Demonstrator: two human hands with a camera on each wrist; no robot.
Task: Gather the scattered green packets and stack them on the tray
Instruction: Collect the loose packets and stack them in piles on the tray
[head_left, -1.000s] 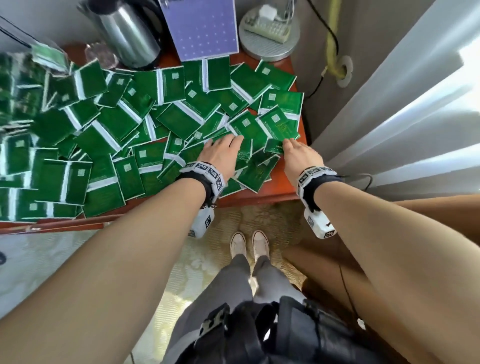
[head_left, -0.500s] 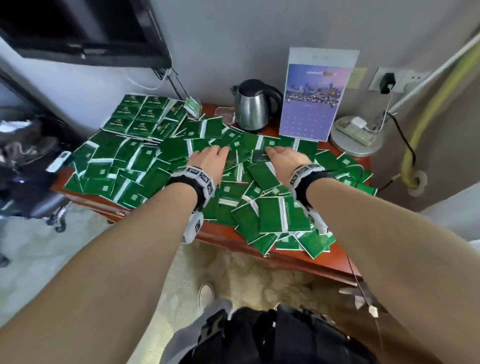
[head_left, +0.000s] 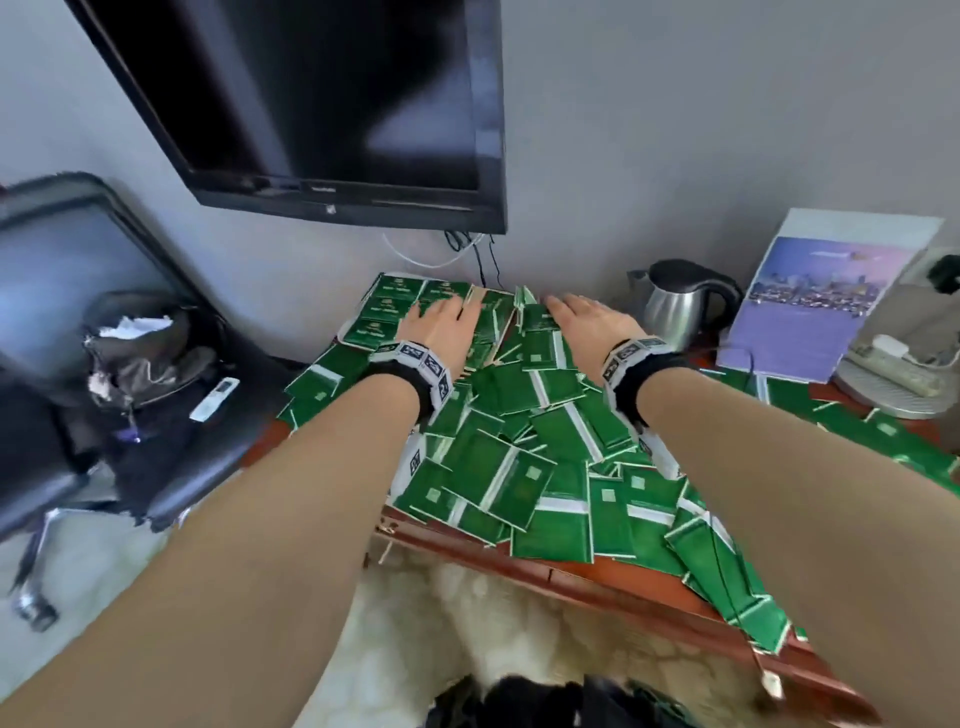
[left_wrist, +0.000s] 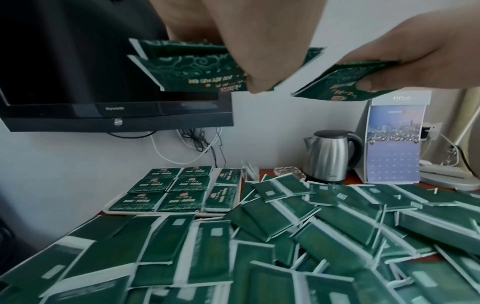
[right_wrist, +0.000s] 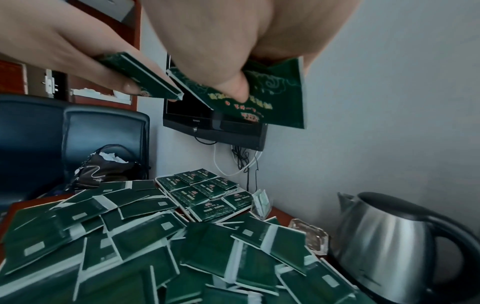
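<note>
Your left hand (head_left: 439, 327) is held up over the far left part of the table (head_left: 597, 577), above the tray (left_wrist: 111, 209), and its thumb and fingers pinch a small bundle of green packets (left_wrist: 192, 67) with the printed side facing down. Your right hand (head_left: 587, 325) is just beside it, a little to the right, and it pinches its own bundle of packets (right_wrist: 262, 98) in the same way, the thumb pressed on the printed face. The two bundles are close together at their near corners, but I cannot tell if they touch. On the tray the stacked packets (left_wrist: 168, 191) lie in tidy rows with the printed side up, and they fill most of it; the tray stands at the back left corner of the table, against the wall. The rest of the table is covered by the scattered packets (head_left: 524, 467), most of them showing the plain back with a white strip, lying one over another in a loose heap that goes up to the front edge. To the right of the heap stands a steel kettle (head_left: 680, 304), and next to it a calendar (head_left: 815, 301) leans on the wall. A dark television (head_left: 322, 104) hangs above the tray, and a black chair (head_left: 78, 312) with a bag on it stands to the left of the table.
</note>
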